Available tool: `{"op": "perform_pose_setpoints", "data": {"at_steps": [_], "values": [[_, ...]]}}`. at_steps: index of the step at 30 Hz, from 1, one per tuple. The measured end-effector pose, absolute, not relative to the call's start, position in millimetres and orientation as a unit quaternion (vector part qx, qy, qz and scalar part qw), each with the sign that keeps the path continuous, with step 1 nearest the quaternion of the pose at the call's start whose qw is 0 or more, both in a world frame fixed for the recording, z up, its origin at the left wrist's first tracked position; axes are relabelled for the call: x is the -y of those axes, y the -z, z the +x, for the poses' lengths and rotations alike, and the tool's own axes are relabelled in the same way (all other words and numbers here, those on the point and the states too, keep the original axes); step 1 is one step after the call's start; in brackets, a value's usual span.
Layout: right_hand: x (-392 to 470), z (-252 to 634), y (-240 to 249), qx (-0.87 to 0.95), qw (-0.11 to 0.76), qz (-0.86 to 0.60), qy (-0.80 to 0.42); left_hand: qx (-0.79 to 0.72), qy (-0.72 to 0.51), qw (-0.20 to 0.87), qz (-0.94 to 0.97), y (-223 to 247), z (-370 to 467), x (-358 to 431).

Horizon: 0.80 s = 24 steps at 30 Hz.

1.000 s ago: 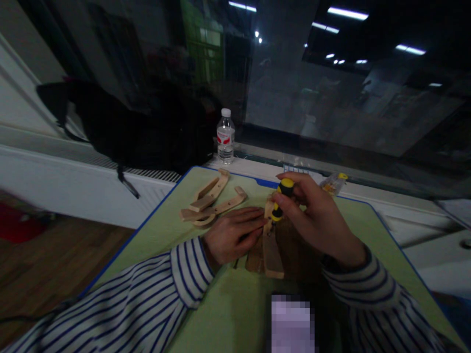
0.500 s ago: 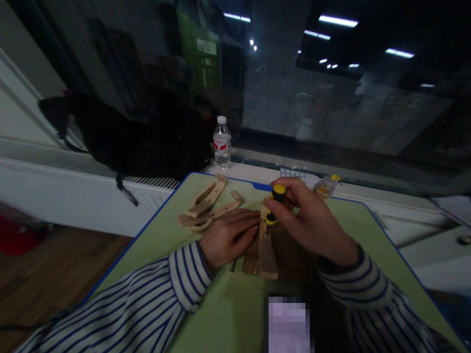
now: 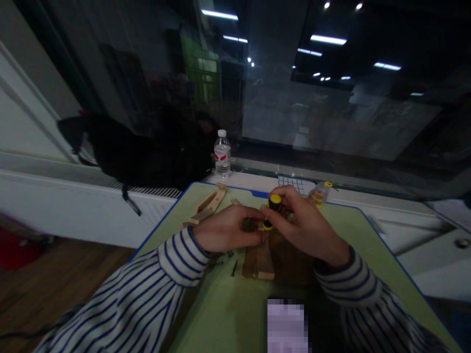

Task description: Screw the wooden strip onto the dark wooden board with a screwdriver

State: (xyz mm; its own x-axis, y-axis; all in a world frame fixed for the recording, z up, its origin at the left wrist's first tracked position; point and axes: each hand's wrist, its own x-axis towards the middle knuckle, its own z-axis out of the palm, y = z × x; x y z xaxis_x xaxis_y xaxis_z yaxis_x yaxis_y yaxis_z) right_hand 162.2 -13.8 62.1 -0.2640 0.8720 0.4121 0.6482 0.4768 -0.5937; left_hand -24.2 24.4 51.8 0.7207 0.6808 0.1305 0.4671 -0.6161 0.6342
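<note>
My right hand [image 3: 303, 223] grips a stubby black-and-yellow screwdriver [image 3: 274, 202] upright, its tip down over a pale wooden strip [image 3: 265, 262]. Beside the screwdriver's lower end, the thumb and fingers of my left hand [image 3: 230, 228] curl in from the left; what they pinch there is too small to make out. The strip lies on a dark brown wooden board [image 3: 290, 260]. Left of the board, a dark screw [image 3: 234, 268] rests on the green tabletop [image 3: 217, 304], with several more small screws near my left wrist.
Shaped wooden pieces [image 3: 209, 206] lie at the table's back left, partly behind my left hand. A phone [image 3: 287, 326] is at the near edge. On the sill stand a water bottle [image 3: 222, 156] and a small clear yellow-capped container [image 3: 320, 193]; a black bag [image 3: 147, 147] sits left.
My left hand has lifted from lying flat beside the strip and curled its fingers in at the screwdriver's lower end. Screws that it covered now show. The view has tilted slightly up.
</note>
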Motion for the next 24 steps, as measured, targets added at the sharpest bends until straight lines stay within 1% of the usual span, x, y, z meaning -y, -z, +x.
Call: {"op": "perform_pose_setpoints", "data": {"at_steps": [3, 10, 19, 24], "values": [[14.5, 162.7, -62.2, 0.778, 0.358, -0.491, -0.161, -0.331, -0.202, 0.289, 0.876, -48.9, -21.5, -25.4], [16.1, 163.5, -63.4, 0.780, 0.359, -0.492, -0.143, -0.322, -0.323, 0.311, 0.834, -32.2, -16.7, -27.2], [16.1, 164.1, -62.3, 0.784, 0.357, -0.495, -0.118, -0.318, -0.343, 0.361, 0.806, -30.4, -14.5, -23.9], [18.5, 165.7, -66.5, 0.797, 0.334, -0.495, -0.097, -0.319, -0.336, 0.369, 0.806, -26.6, -14.4, -24.9]]}}
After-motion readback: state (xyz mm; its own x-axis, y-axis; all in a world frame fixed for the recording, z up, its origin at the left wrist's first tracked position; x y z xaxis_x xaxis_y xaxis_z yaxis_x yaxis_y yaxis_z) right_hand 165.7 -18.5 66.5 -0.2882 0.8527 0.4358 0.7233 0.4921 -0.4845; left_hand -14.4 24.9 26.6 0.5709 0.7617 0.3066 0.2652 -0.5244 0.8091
